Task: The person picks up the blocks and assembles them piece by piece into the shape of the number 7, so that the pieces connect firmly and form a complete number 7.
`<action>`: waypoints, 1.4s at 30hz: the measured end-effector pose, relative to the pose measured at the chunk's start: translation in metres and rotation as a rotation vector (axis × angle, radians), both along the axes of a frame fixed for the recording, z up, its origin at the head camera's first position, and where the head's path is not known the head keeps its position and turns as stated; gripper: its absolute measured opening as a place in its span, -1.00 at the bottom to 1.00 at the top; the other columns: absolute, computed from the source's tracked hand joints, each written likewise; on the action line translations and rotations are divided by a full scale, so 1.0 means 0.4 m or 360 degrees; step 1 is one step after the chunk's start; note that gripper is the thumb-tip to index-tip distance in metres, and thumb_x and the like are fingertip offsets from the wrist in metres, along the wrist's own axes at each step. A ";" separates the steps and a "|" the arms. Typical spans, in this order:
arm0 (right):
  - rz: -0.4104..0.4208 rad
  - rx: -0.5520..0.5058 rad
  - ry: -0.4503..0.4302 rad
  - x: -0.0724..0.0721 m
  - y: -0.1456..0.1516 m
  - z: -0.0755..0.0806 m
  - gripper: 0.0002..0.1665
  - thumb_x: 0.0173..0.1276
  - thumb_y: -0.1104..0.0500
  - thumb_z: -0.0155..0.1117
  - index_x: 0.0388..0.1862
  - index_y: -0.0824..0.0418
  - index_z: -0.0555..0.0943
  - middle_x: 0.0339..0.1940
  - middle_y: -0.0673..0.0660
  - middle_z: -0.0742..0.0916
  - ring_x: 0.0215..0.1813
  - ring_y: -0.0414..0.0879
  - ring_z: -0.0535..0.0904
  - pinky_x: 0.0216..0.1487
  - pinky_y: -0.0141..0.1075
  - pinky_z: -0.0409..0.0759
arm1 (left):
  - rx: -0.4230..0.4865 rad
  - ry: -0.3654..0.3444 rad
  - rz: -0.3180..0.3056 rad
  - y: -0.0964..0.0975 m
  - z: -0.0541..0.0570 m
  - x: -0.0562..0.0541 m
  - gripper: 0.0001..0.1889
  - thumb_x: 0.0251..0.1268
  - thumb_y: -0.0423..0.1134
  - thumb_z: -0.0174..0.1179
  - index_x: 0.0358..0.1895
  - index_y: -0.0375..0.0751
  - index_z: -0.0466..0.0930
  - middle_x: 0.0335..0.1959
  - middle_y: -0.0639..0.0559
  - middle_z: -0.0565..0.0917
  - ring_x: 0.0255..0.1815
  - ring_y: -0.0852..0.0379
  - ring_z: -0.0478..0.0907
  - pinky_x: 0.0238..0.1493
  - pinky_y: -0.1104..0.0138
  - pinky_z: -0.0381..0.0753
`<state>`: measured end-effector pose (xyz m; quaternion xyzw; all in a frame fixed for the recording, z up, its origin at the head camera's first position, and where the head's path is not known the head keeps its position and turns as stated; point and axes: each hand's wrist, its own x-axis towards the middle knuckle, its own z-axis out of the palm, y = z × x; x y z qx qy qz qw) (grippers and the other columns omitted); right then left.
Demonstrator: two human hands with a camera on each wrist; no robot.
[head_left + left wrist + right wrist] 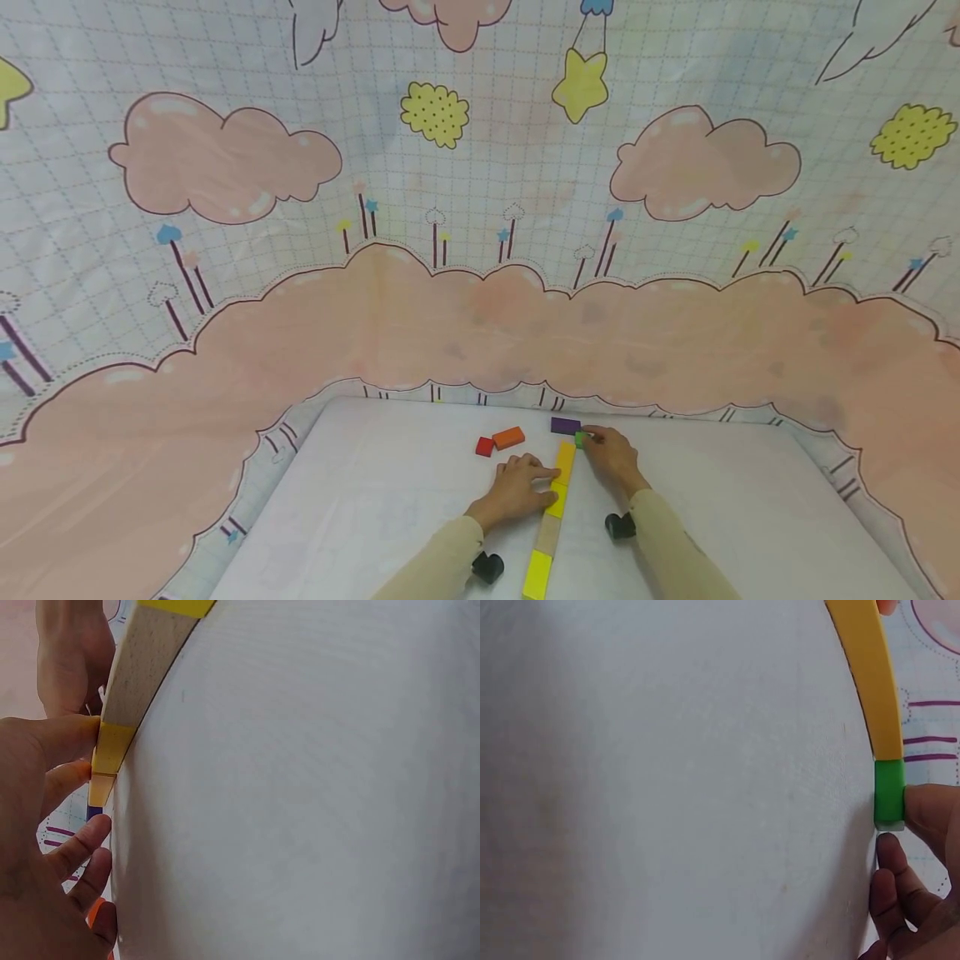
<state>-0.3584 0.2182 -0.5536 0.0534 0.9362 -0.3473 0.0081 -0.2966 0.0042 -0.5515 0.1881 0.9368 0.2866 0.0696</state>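
Observation:
A straight row of wooden blocks runs away across the white table: a yellow block (537, 575), a plain wood block (548, 535), another yellow block (557, 500) and an orange-yellow block (566, 463). At the row's left side, my left hand (516, 490) touches the farther yellow block with its thumb and the orange-yellow block with a finger. Its other fingers (79, 851) rest loosely near the table. My right hand (613, 460) pinches a small green block (889, 791) at the row's far end, against the orange-yellow block.
A purple block (566, 426) lies just beyond the green one. Left of the row's far end are a red block (484, 447) and an orange block (509, 437). A patterned cloth (480, 333) hangs behind the white table (337, 500).

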 end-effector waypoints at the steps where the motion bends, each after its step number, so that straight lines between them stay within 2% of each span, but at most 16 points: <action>1: -0.0006 -0.0007 -0.0004 -0.001 0.000 -0.001 -0.55 0.43 0.04 0.11 0.24 0.10 0.60 -0.01 0.21 0.71 0.07 0.15 0.55 0.17 0.22 0.24 | 0.0000 -0.0003 0.0000 0.000 0.001 0.000 -0.58 0.23 0.06 0.31 0.19 0.35 0.60 0.05 0.10 0.54 0.08 0.07 0.36 0.11 0.11 0.31; 16: -0.0040 -0.0037 0.0034 0.001 -0.015 0.011 -0.58 0.42 0.00 0.14 0.17 0.11 0.64 -0.02 0.22 0.70 0.01 0.13 0.54 0.11 0.15 0.29 | 0.0005 0.0000 -0.0023 -0.003 0.008 0.003 -0.58 0.26 0.08 0.28 0.21 0.33 0.59 0.06 0.10 0.54 0.09 0.07 0.36 0.11 0.13 0.30; 34: -0.0036 -0.0013 0.0067 -0.008 -0.033 0.001 -0.62 0.42 0.00 0.16 0.12 0.08 0.67 -0.01 0.20 0.72 0.06 0.14 0.56 0.19 0.22 0.23 | -0.0036 0.0004 0.0010 0.002 -0.007 -0.001 -0.57 0.24 0.09 0.29 0.20 0.38 0.58 0.05 0.12 0.54 0.07 0.08 0.36 0.10 0.14 0.30; 42: -0.0033 0.0005 0.0119 -0.009 -0.037 -0.007 -0.64 0.39 0.02 0.19 0.09 0.08 0.69 -0.03 0.19 0.73 0.05 0.14 0.57 0.17 0.23 0.24 | -0.0027 0.0007 0.0006 0.001 -0.001 0.002 -0.57 0.25 0.08 0.29 0.21 0.38 0.58 0.06 0.11 0.54 0.09 0.07 0.36 0.11 0.13 0.30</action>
